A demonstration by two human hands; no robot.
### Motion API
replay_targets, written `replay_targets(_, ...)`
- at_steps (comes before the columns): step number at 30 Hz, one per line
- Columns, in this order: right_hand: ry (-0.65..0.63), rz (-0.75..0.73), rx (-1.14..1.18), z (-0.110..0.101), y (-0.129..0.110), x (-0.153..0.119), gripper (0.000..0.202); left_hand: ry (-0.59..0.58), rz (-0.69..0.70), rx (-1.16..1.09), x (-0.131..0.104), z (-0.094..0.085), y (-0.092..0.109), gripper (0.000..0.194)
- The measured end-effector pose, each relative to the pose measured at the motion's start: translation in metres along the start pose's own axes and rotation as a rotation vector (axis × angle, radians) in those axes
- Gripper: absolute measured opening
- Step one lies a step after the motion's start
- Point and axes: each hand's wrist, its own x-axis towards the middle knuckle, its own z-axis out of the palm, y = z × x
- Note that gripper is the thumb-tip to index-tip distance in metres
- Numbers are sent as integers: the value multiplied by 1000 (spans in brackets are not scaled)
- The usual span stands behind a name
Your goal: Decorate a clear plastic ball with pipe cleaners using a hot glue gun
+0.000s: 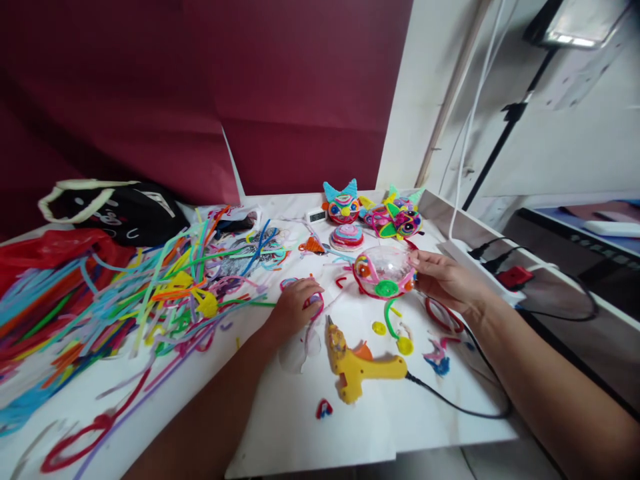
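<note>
"Fingers (421,261) of the right hand (450,280) are doing what, exactly?"

"They're pinching the right edge of a clear rounded shell (393,259), keeping it just above the white table (285,433) or touching it; I can't tell which. Colored trim is running round its lower part, and a green oval (387,288) is sitting low on its near side."

"And the left hand (296,307)?"

"It's lying left of the shell, its fingers curling over a pink-and-purple piece (315,301). Whether they're gripping it or only resting on it, I can't tell."

"What's lying closest to the shell?"

"A yellow disc (379,328) and a green stem (389,315) are lying just in front. Nearer the person, a yellow glue gun (367,369) is resting on its side, its nozzle pointing away, toward the left hand's piece. A small red-and-blue triangle (324,409) is lying nearer still."

"Behind the shell?"

"A striped dome (347,237) is sitting there, with an orange cone (311,246) to its left. Farther back, a blue-eared figure (343,208) is standing beside a green-eared one (400,220)."

"And at the sides?"

"Fuzzy stems (170,277) are spreading over the left, a black bag (135,213) is slumping behind them, and a white power strip (480,270) is lying along the right edge."
</note>
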Motion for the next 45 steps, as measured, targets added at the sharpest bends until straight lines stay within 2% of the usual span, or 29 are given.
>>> replay_targets(6, 43, -57, 5, -10, -1, -7, 31, -10, 32, 194, 0, 0, -8, 26)
replay_targets(12, 26, -100, -4, -22, 0, -10, 24, 62, 7, 380, 15, -24, -21, 28)
replay_targets(16, 38, -97, 37, -24, 1, -14, 25, 74, 20, 414, 1, -35, -18, 35)
replay_targets(18, 43, -97, 48, -24, 1, -15, 26, 18, 53, 412, -19, -35, -12, 39)
replay_targets(22, 35, -87, 20, -23, 0, -17, 28, -253, 97, 495, -62, -34, -4, 59)
replay_targets(24, 27, -80, 4, -22, 0, -17, 29, -348, 67, 551, -72, -35, -4, 57)
replay_targets(27, 29, -82, -15, -19, 2, -17, 31, -420, 11, 634, -65, -42, -11, 50)
replay_targets(29, 36, -86, -21, -17, 2, -18, 31, -412, -4, 673, -51, -48, -20, 48)
replay_targets(32, 39, -89, -28, -13, 3, -19, 31, -334, -66, 727, -29, -60, -39, 47)
replay_targets(35, 39, -88, -36, -11, 4, -19, 33, -246, -98, 746, -19, -68, -50, 51)
replay_targets(38, 43, -91, -43, -10, 6, -18, 33, -135, -50, 703, -24, -67, -42, 49)
replay_targets(39, 45, -93, -46, -10, 6, -18, 33, -132, -7, 673, -28, -64, -37, 48)
replay_targets(41, 42, -93, -51, -10, 7, -18, 32, -189, 106, 623, -35, -56, -25, 45)
replay_targets(43, 32, -84, -50, -8, 8, -18, 31, -312, 183, 577, -37, -48, -18, 44)
replay_targets(45, 29, -74, -40, -7, 9, -18, 30, -386, 152, 562, -32, -43, -23, 43)
